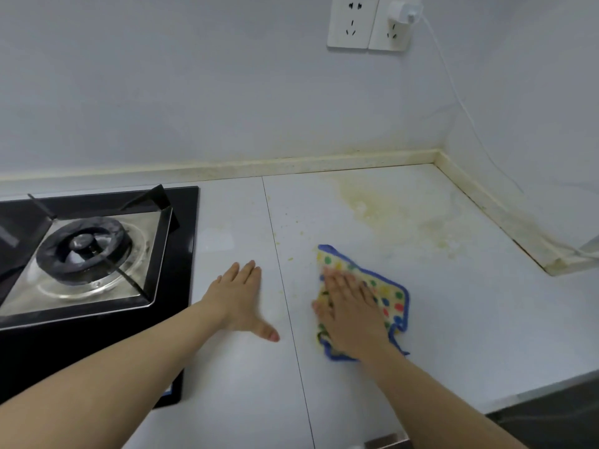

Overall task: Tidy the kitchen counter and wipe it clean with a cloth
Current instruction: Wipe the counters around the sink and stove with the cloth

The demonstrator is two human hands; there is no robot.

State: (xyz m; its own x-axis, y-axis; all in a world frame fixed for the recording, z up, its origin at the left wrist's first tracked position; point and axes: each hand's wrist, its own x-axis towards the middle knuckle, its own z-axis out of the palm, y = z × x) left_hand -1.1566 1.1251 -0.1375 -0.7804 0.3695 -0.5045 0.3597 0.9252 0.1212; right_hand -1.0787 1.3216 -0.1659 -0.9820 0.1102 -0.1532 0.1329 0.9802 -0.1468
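Note:
A polka-dot cloth [390, 294] with a blue border lies flat on the white counter [470, 312]. My right hand [351, 309] presses on it with straight fingers, covering its left half. My left hand [241, 298] rests flat and spread on the bare counter, just left of a thin seam line and apart from the cloth. A yellowish stain [382, 205] and small crumbs [290, 259] mark the counter beyond the cloth, toward the back corner.
A black gas hob [181, 254] with a burner [82, 249] fills the left side, close to my left hand. Wall sockets [369, 22] with a plugged-in white charger [405, 9] and cable sit above. The counter's front edge [534, 395] falls away at lower right.

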